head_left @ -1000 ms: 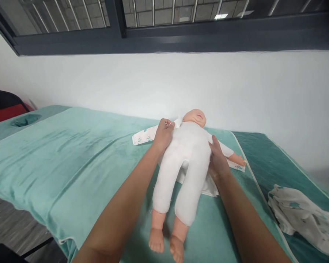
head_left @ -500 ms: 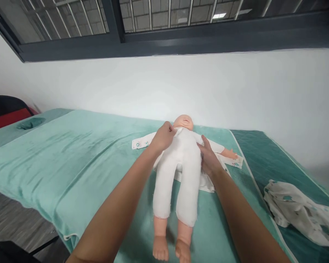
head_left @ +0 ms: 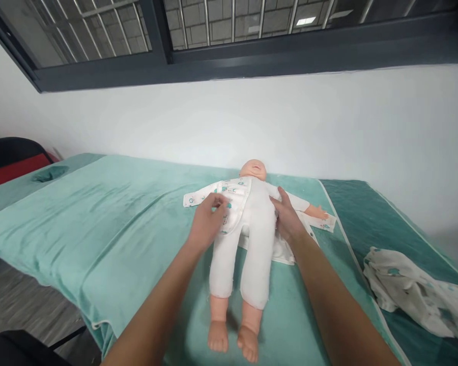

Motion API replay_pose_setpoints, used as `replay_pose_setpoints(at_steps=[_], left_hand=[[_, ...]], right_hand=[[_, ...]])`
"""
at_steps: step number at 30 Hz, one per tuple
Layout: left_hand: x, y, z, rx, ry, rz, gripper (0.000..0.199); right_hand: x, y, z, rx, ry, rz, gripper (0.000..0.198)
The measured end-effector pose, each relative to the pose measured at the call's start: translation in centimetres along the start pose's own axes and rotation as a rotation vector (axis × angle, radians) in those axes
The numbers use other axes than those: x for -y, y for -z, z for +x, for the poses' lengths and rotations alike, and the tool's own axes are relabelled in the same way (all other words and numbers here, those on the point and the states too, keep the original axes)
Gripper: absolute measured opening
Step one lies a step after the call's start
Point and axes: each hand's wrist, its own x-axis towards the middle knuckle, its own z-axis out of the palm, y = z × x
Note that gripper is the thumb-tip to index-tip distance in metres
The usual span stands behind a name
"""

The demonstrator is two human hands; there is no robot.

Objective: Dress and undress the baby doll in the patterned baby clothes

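Observation:
A baby doll [head_left: 257,208] with a white cloth body lies on its back, its bare feet toward me. A white baby shirt with a teal print [head_left: 234,201] is under it; one sleeve covers the arm on the left, and that front panel lies over part of the chest. My left hand [head_left: 208,218] is at this panel's outer side, thumb and fingers curled together against the fabric. My right hand [head_left: 290,218] rests against the doll's other side, thumb apart from the fingers, some fingers hidden. The other sleeve [head_left: 324,222] lies flat beneath the doll's bare hand.
The doll lies on a bed with a light green cover [head_left: 110,218]. A crumpled white printed garment [head_left: 416,290] lies on the darker green part at right. Behind are a white wall [head_left: 156,122] and a barred window. A black and red object [head_left: 19,162] stands far left.
My left hand has moved down and left from the doll's neck. The shirt's left front panel now lies spread over the chest, print showing. My right hand stays at the doll's side.

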Motion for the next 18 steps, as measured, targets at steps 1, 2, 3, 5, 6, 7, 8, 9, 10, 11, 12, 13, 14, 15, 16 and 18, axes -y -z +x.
replay_pose_setpoints(at_steps=[1,2,3,5,6,7,8,9,10,11,12,13,14,15,16,18], left_hand=[[1.2,0.4,-1.0,-0.015,-0.022,0.044,0.018],[2.4,0.7,-2.0,-0.024,-0.069,0.1,0.028],[3.5,1.0,-2.9,-0.011,-0.103,0.146,0.037],[5.3,1.4,-4.3,0.026,-0.118,0.195,0.045],[5.9,1.5,-4.7,0.049,-0.114,0.204,0.043],[6.2,1.5,-4.9,0.066,-0.102,0.199,0.038],[6.4,1.4,-5.0,0.076,-0.085,0.185,0.031],[6.4,1.2,-5.0,0.078,-0.067,0.164,0.024],[6.2,1.1,-5.0,0.072,-0.052,0.142,0.017],[5.9,1.0,-5.1,0.055,-0.047,0.119,0.012],[5.6,1.0,-5.3,0.034,-0.056,0.093,0.011],[5.4,1.1,-5.6,0.015,-0.077,0.066,0.011],[5.1,1.2,-5.9,0.009,-0.107,0.038,0.011],[5.0,1.4,-6.3,0.023,-0.137,0.006,0.011],[4.9,1.6,-6.7,0.057,-0.155,-0.029,0.011],[5.2,2.1,-6.8,0.139,-0.143,-0.112,0.015]], right_hand=[[0.0,0.0,0.0,-0.001,0.001,0.004,0.091],[0.1,0.0,0.0,-0.002,0.001,0.006,0.09],[0.1,0.0,0.0,-0.002,-0.001,0.006,0.09],[0.0,0.1,0.1,0.001,-0.004,0.0,0.089],[-0.1,0.2,0.2,0.002,-0.001,-0.003,0.089],[-0.2,0.2,0.2,0.003,0.001,-0.005,0.09],[-0.3,0.3,0.3,0.001,0.003,-0.004,0.09],[-0.4,0.3,0.4,-0.002,0.006,-0.001,0.09],[-0.4,0.4,0.5,-0.005,0.008,0.004,0.09],[-0.5,0.4,0.5,-0.007,0.01,0.012,0.09],[-0.5,0.4,0.6,-0.007,0.01,0.019,0.09],[-0.6,0.4,0.6,-0.005,0.011,0.023,0.089],[-0.5,0.4,0.5,-0.002,0.01,0.023,0.089],[-0.5,0.4,0.5,0.001,0.009,0.02,0.088],[-0.4,0.4,0.5,0.002,0.007,0.014,0.088],[-0.4,0.4,0.4,-0.002,0.005,-0.001,0.088]])
